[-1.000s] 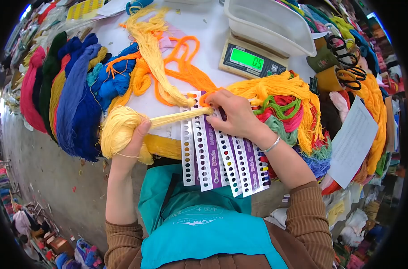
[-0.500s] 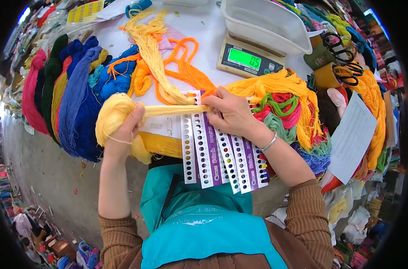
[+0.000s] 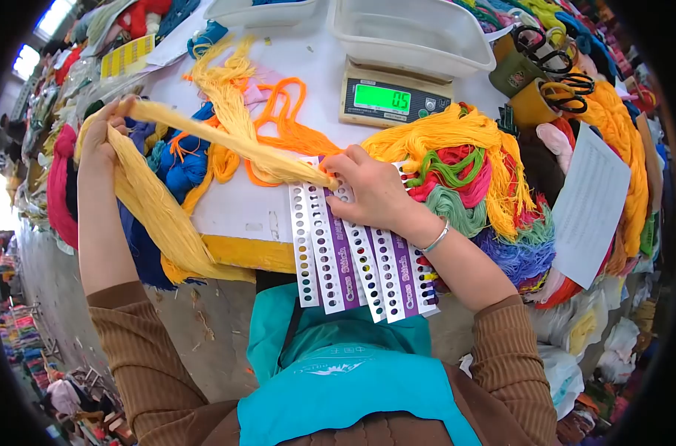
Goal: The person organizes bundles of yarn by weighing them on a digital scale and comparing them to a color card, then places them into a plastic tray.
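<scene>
My left hand (image 3: 104,134) is raised at the far left, its fingers closed around a skein of pale yellow embroidery thread (image 3: 156,195). One length hangs from it in a loop down to the table's front edge, and another runs across to my right hand (image 3: 375,189). There, thumb and fingers pinch the end of that strand above several punched cross stitch cards (image 3: 343,260). The cards fan out over the front edge, with small coloured thread ends in some holes. Just beyond lies a pile of orange thread (image 3: 297,123) with a paler yellow hank beside it.
A digital scale (image 3: 393,100) reading 0.5 carries a white plastic tub (image 3: 416,33). Mixed coloured threads (image 3: 464,178) and a leaning paper sheet (image 3: 581,208) are on the right. Scissors (image 3: 564,97) stand in cups behind them. Blue hanks (image 3: 185,167) lie on the left.
My left hand has swung outward and up to the left, and the bundled pale yellow skein has opened into long drawn-out lengths. My right hand keeps its pinch over the cards.
</scene>
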Motion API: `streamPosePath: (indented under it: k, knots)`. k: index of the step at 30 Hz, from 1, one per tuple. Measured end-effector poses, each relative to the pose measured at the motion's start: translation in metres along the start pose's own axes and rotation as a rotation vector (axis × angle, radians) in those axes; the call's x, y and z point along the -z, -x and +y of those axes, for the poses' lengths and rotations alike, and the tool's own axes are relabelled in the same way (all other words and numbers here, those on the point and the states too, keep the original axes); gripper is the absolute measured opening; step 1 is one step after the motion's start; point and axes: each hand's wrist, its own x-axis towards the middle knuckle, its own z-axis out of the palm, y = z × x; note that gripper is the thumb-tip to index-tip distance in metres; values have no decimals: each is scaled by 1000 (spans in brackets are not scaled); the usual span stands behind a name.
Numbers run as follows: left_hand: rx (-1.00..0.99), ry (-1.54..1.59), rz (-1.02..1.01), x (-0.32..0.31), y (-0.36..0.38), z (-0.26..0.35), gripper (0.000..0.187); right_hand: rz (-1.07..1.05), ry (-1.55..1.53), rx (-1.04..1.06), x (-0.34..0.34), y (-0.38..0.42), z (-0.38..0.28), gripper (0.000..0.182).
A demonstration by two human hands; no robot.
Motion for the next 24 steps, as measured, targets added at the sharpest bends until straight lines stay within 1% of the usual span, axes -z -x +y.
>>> streamPosePath:
  k: [1,2,4,5,7,8,9,10,12,13,14,15,16,18,19,20,21,23,24]
  knots:
    - [-25,66,118,15,-16,1,31,4,-1,0,1,0,0,38]
    - [-178,-47,246,27,-22,0,36,3,23,-23,1,0,0,38]
    - [-334,-22,383,54,-30,-2,24,2,45,-34,1,-2,0,38]
    - [-353,-4,414,66,-28,1,28,8,48,-35,1,-2,0,37]
    - [-385,68,251,57,6,-4,29,8,46,-40,0,-3,-1,35]
    - [-402,49,-31,72,6,-2,38,7,48,-31,-1,-2,0,34]
    - [-396,154,-125,50,40,-10,42,5,50,-21,-1,-2,1,34]
    - [-392,257,-218,11,88,-25,46,-15,50,-34,1,-3,-2,34]
    - [-354,375,-409,-18,149,-42,57,-57,89,-29,2,-6,-3,36]
    - [-356,380,-486,-30,176,-50,61,-119,114,-65,6,-10,-7,36]
    - [-358,382,-563,-39,200,-59,64,-121,100,-63,7,-14,-16,34]
    - [-339,355,-587,-43,220,-68,67,-124,88,-64,10,-19,-27,32]
    - [-318,330,-612,-47,238,-77,70,-41,23,40,13,-23,-47,28]
    - [-325,233,-689,-52,268,-96,75,-44,-293,134,15,-33,-95,28]
    - [-348,149,-709,-51,278,-105,76,-70,-488,121,17,-34,-127,27]
    - [-379,51,-727,-48,286,-112,78,-114,-639,120,15,-35,-154,26]
    - [-389,2,-702,-48,294,-119,79,-160,-789,117,10,-33,-176,24]
    - [-372,-71,-686,-44,309,-124,80,-311,-929,77,-6,-30,-205,24]
    - [-345,-96,-694,-39,317,-124,80,-391,-954,0,-8,-28,-217,22]
